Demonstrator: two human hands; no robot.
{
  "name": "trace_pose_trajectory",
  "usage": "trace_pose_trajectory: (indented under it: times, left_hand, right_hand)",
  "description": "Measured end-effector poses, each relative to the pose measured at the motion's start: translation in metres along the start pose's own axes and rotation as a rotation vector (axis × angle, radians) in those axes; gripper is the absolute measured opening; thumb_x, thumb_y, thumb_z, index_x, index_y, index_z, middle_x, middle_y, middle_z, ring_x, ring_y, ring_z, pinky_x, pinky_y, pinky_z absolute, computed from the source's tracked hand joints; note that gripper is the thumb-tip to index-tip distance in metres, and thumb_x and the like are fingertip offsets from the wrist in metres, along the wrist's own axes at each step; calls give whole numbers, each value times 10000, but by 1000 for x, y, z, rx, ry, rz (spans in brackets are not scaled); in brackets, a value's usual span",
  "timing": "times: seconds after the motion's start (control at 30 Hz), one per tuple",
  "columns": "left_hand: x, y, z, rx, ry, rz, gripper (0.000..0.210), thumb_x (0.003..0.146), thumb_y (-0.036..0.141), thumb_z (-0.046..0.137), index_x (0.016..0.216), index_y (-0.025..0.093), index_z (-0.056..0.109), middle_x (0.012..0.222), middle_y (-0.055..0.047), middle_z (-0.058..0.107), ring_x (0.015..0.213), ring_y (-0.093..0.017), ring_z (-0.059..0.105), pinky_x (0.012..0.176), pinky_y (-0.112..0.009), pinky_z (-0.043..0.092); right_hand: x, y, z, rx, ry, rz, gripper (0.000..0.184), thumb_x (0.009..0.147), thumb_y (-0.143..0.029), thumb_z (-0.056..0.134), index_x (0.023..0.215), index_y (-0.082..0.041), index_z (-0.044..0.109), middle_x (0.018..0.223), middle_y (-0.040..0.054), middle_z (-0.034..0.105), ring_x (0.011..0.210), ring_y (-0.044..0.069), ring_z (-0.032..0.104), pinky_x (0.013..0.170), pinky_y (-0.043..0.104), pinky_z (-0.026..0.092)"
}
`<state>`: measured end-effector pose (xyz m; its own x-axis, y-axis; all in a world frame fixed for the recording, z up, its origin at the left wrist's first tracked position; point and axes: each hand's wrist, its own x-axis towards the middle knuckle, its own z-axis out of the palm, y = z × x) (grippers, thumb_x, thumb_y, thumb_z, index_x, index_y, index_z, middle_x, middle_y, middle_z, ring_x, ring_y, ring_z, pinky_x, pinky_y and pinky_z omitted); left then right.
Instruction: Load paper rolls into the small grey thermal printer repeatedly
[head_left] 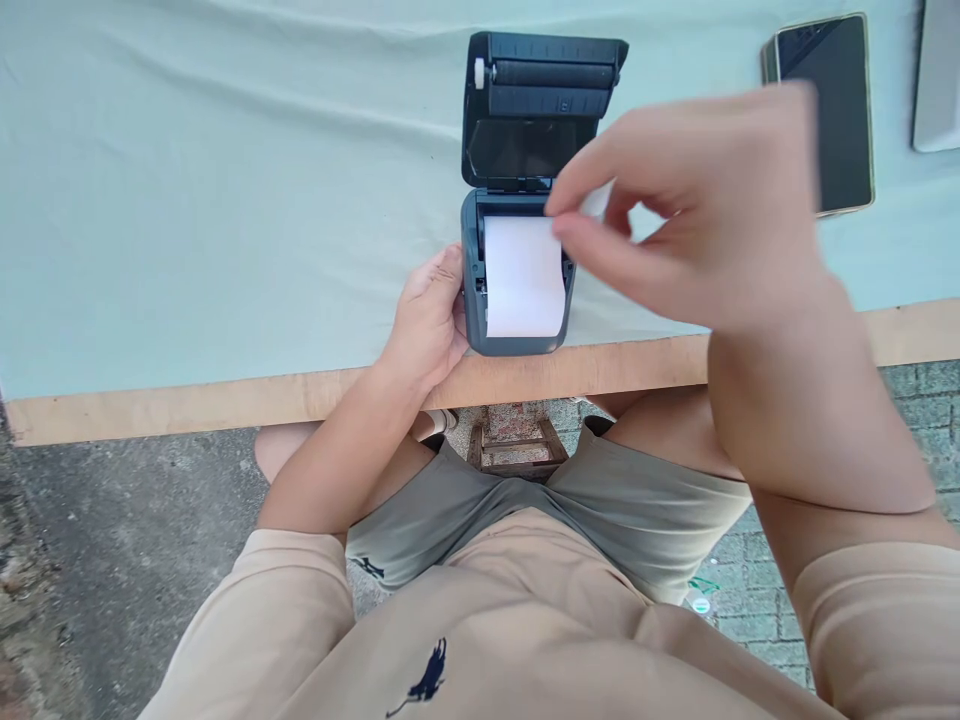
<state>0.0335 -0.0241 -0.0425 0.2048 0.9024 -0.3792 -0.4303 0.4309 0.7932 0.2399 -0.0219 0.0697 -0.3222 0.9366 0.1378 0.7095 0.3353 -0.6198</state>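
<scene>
A small dark blue-grey portable printer [517, 346] lies near the table's front edge, its black lid [536, 110] swung back. The lid carries a black roller with a white gear at one end. Inside the body sits a roll of white paper [525, 280], its free end hanging toward me. My left hand [431, 315] grips the printer's left side, thumb along the edge, the other fingers partly hidden. Slightly blurred, my right hand [697, 200] is above the printer's right side. Its thumb and forefinger pinch together by the paper's upper right corner; anything between the tips cannot be made out.
A pale green cloth [225, 200] covers the table, leaving a bare wooden front edge [187, 408]. At the right lies a dark-screened phone [844, 130], partly behind my right hand. A grey flat object [939, 80] is cut off at the frame's edge. A wooden stool [517, 468] stands underneath.
</scene>
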Motion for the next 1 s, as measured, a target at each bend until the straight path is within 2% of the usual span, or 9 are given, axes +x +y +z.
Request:
trace_pose_trajectory:
  times: [0.1,0.17,0.23,0.3,0.43,0.6,0.73,0.87,1.0]
  left_hand:
    - [0,-1,0,3,-30,13,327,1112,338,533,936,208,776,880,4,804,936,-151,832,924,-284,694]
    - [-1,0,0,-18,-49,16,334,1112,325,534,923,205,783,862,9,793,851,-123,817,844,-235,687]
    - [-2,1,1,-46,-54,17,352,1113,300,526,901,202,790,842,14,782,750,-88,780,738,-184,665]
    - [-2,1,1,-60,-54,17,357,1112,292,527,896,200,796,847,14,775,724,-74,757,713,-169,658]
    - [0,-2,-3,-12,-55,34,298,1072,367,621,882,205,785,800,19,716,709,-72,726,781,-183,668]
    - [2,-4,-6,38,-32,46,280,1051,402,655,873,211,756,769,22,672,670,-71,691,705,-171,639]
    - [2,-4,-5,32,-40,44,267,1064,373,636,891,214,762,784,21,701,662,-70,692,676,-167,634]
    - [1,-4,-5,40,-33,54,268,1072,385,621,925,228,781,822,23,755,708,-83,727,704,-178,654]
    - [0,-2,-3,50,-12,29,282,1090,377,584,946,224,772,843,15,774,808,-115,784,795,-213,675]
  right_hand:
    - [0,13,16,-284,-33,-89,214,957,-403,572,1037,-310,747,1008,22,774,673,214,571,617,409,370]
    - [1,20,23,-338,-40,-79,233,963,-433,590,1098,-326,746,1100,34,800,661,223,567,567,415,316]
    - [2,24,26,-341,-39,-74,197,940,-452,631,1050,-331,741,1090,35,808,661,236,576,536,417,270]
    - [2,24,28,-298,-38,-54,149,920,-452,669,969,-324,725,1024,40,805,705,261,615,522,410,279]
    - [0,23,33,-223,-44,-19,96,895,-399,705,898,-304,693,927,51,782,801,294,661,557,402,402]
    - [3,23,37,-281,-100,38,206,863,-411,704,786,-281,564,764,68,683,710,287,599,571,410,357]
    - [5,23,40,-265,-71,12,282,855,-421,718,754,-265,506,712,69,643,658,256,547,578,397,341]
    - [5,22,41,-295,-32,-42,257,883,-453,682,747,-275,556,680,61,650,637,250,552,539,395,362]
    - [6,17,32,-311,-15,9,173,829,-442,716,790,-291,639,696,54,680,641,274,589,528,423,387]
